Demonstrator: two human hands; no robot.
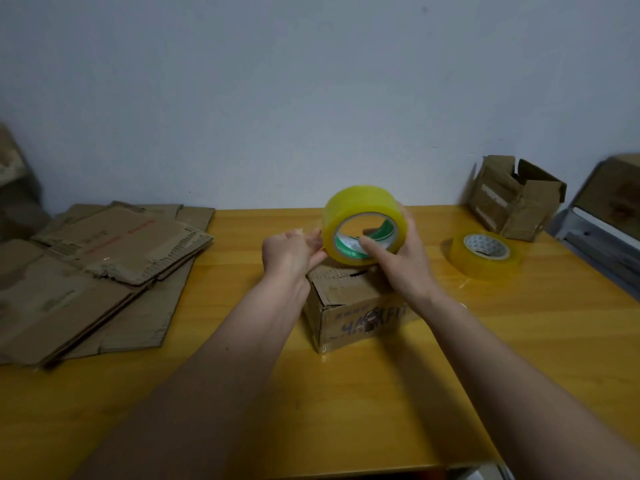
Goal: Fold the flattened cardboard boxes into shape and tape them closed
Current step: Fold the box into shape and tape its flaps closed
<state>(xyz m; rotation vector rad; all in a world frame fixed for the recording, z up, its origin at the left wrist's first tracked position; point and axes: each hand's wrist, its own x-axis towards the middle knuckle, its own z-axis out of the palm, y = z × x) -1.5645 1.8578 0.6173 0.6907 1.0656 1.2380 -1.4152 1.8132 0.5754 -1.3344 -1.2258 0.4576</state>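
Note:
A small folded cardboard box (349, 315) stands in the middle of the yellow table (346, 403), its top flaps closed. Just above it my right hand (403, 259) grips a yellow tape roll (360, 209) held upright, with the thumb inside its core. My left hand (292, 252) is at the roll's left edge, fingers curled, and pinches the tape there. Whether a free end is lifted I cannot tell.
A pile of flattened cardboard boxes (93, 271) covers the table's left part. A second tape roll (485, 254) lies flat at the right. Behind it stands a half-formed open box (512, 197) by the wall. A grey object (602, 230) sits at the right edge.

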